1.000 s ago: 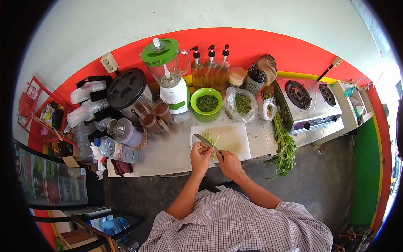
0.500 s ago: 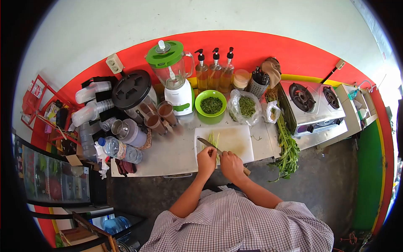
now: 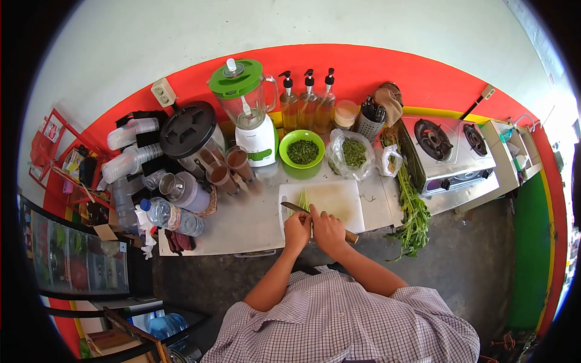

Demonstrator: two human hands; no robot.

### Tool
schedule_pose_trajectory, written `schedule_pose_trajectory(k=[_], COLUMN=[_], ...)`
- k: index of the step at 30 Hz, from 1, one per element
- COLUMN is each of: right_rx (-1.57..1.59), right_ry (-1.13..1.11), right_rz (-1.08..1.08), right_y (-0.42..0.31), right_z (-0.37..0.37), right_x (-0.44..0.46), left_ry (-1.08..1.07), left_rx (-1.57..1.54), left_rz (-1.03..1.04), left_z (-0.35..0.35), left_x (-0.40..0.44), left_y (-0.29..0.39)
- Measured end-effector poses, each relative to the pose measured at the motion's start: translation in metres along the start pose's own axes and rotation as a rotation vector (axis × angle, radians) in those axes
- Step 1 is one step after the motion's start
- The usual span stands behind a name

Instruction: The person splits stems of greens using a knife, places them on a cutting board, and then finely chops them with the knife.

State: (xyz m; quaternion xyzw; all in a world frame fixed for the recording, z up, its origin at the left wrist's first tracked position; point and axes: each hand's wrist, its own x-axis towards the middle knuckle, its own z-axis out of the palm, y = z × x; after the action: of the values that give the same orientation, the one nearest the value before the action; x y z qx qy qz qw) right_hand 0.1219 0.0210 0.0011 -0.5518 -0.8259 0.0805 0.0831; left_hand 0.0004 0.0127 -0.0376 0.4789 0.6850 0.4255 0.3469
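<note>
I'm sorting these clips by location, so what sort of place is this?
Probably a small commercial or food-stall kitchen: a two-burner gas stove and a blender stand on a metal counter, with stacks of clear plastic cups at its left end.

No wording, brand or number legible. Blender: tiny dark print on white base, too small to read. Plastic bottle with blue cap: wrap-round label, lettering not readable. Red rack, far left: pale printed panel, text unclear. Glass-fronted case: small pale sticker at frame edge, unreadable.
</note>
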Motion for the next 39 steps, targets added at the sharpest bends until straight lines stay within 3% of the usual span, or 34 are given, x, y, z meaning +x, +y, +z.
schedule_pose_trajectory(k=[4, 10, 13, 15, 16, 20, 21, 23, 24, 26, 31, 39], right_rx=[0.041, 0.380, 0.602, 0.939, 0.938, 1.481, 1.694, 1.775, 1.856, 1.899, 1.916, 1.461], right_ry=[-0.022, -0.093, 0.018, -0.036, -0.035, -0.207, -0.227, -0.239, -0.254, -0.295, -0.385, -0.229], right_rz=[-0.001, 0.052, 0.018, 0.114, 0.114, 0.402, 0.505, 0.508, 0.510, 0.527, 0.482, 0.192], right_y=[0.006, 0.012, 0.019, 0.020, 0.020, 0.015, 0.013, 0.015, 0.016, 0.018, 0.017, 0.013], right_z=[0.002, -0.007, 0.013, 0.022, 0.025, 0.021, 0.016, 0.009, 0.005, -0.003, 0.001, 0.002], right_x=[0.002, 0.005, 0.005, 0.004, 0.002, -0.005, -0.007, -0.010, -0.011, -0.015, -0.023, -0.031], left_ry=[-0.029, -0.022, -0.012, 0.013, -0.005, 0.032, 0.029, 0.104, 0.101, -0.112, -0.170, -0.186], left_rx=[-0.042, -0.182, -0.270, -0.314, -0.393, -0.653, -0.653, -0.364, -0.364, -0.504, -0.646, -0.945], left_rz=[0.000, 0.043, 0.099, 0.127, 0.123, 0.046, 0.047, 0.045, 0.046, -0.208, -0.252, -0.405], left_z=[0.000, 0.001, 0.000, 0.000, 0.000, -0.001, -0.001, -0.002, -0.002, -0.002, -0.002, -0.010], left_x=[0.003, 0.003, -0.001, -0.003, -0.003, -0.009, -0.009, -0.008, -0.006, -0.003, -0.004, -0.002], left_y=[-0.006, -0.015, -0.009, -0.005, -0.005, 0.013, 0.010, 0.002, -0.002, -0.010, -0.009, -0.012])
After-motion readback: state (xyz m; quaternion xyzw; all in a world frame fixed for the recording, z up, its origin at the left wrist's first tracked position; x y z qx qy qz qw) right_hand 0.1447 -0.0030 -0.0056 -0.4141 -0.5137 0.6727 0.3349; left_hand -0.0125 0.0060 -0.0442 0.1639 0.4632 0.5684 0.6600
